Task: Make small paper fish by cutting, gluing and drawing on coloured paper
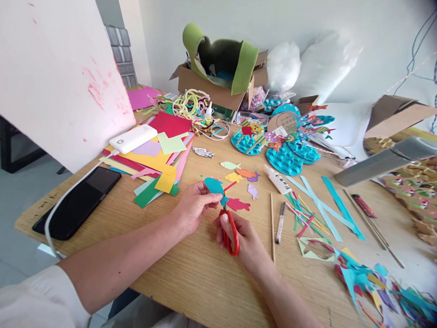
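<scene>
While our left hand [195, 206] pinched the teal paper fish [213, 185] above the table [165, 276], its long axis sloping from the rounded body at upper left to the tail at lower right, our right hand [247, 235] gripped the red-handled scissors [235, 235] just below the tail, pointing towards it. The left hand was the nearer to the fish; we could not tell how wide the partly hidden blades stood.

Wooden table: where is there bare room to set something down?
Bare between the left forearm and right forearm, toward the table's near edge; also between phone and left forearm. Crowded: right side, with paper scraps; back, around the cardboard box.
</scene>
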`<state>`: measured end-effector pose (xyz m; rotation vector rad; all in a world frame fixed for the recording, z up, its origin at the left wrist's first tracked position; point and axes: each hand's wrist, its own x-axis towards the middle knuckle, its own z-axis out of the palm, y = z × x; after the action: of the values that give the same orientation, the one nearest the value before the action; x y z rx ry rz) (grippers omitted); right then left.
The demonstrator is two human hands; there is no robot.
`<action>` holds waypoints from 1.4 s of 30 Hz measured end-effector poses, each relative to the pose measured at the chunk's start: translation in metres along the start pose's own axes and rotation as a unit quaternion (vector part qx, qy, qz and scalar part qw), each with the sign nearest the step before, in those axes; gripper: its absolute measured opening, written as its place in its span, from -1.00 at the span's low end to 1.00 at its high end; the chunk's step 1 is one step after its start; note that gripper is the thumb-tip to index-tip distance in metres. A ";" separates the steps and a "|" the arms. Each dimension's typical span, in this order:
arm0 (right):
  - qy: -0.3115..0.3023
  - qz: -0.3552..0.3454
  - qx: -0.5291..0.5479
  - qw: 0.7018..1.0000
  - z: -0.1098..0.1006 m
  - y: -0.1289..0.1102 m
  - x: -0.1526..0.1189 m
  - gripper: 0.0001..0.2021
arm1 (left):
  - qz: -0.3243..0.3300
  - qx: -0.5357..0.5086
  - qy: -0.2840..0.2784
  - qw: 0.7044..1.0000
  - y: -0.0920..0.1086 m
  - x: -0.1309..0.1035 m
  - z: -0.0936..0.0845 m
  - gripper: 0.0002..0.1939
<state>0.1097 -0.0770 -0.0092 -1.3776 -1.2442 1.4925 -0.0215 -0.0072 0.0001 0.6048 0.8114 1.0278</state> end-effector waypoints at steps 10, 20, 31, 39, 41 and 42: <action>0.004 0.001 -0.012 1.000 0.000 0.000 0.000 -0.44 | -0.001 -0.004 -0.003 1.000 0.001 0.000 -0.001 -0.66; 0.006 0.004 -0.012 1.000 0.000 0.000 0.000 -0.43 | 0.005 0.005 -0.011 1.000 0.001 0.001 0.001 -0.64; 0.011 0.006 -0.025 1.000 -0.001 -0.001 0.000 -0.43 | 0.007 0.017 -0.017 1.000 0.002 0.000 0.001 -0.67; 0.020 -0.009 -0.049 0.999 -0.001 -0.001 0.000 -0.46 | 0.002 0.026 -0.020 0.999 0.003 0.000 0.000 -0.72; 0.024 -0.006 -0.050 0.998 -0.001 -0.001 0.000 -0.46 | 0.002 0.031 -0.024 0.999 0.003 0.000 -0.001 -0.73; 0.025 -0.006 -0.051 0.998 -0.001 -0.001 0.000 -0.46 | 0.000 0.033 -0.026 0.999 0.003 0.000 -0.001 -0.74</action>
<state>0.1105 -0.0764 -0.0080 -1.4615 -1.3099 1.3949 -0.0241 -0.0057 0.0015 0.6850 0.8009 0.9849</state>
